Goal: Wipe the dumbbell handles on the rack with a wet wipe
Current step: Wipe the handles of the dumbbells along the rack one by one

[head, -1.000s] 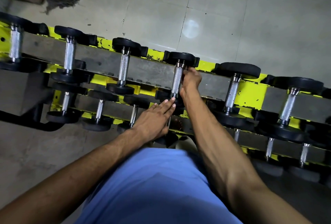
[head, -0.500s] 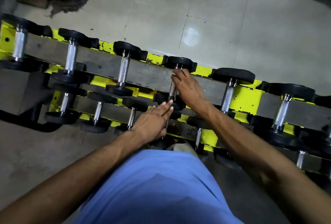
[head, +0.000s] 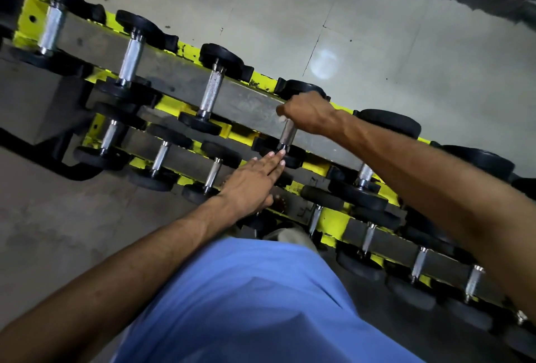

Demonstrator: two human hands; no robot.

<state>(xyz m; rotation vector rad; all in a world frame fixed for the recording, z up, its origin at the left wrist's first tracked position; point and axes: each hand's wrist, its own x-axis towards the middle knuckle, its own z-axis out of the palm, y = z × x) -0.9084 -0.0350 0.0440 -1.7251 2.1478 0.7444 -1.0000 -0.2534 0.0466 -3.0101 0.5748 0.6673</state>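
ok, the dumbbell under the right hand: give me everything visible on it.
The dumbbell has a knurled, silvery metal handle between two black, rubber-looking heads. It lies across the grey rail of the yellow rack, in the upper row. The right hand grips the handle's far part, hiding it; the left hand lies flat, fingertips at the near head. No wipe clearly shows.

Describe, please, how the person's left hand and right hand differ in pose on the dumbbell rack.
The right hand curls its fingers round the upper part of a knurled steel dumbbell handle; the left hand lies flat, fingers straight, holding nothing. The right hand sits on the top tier of the yellow and grey rack; the left hand stretches over the lower tier, fingertips by that dumbbell's near black head. Both reach toward the same dumbbell.
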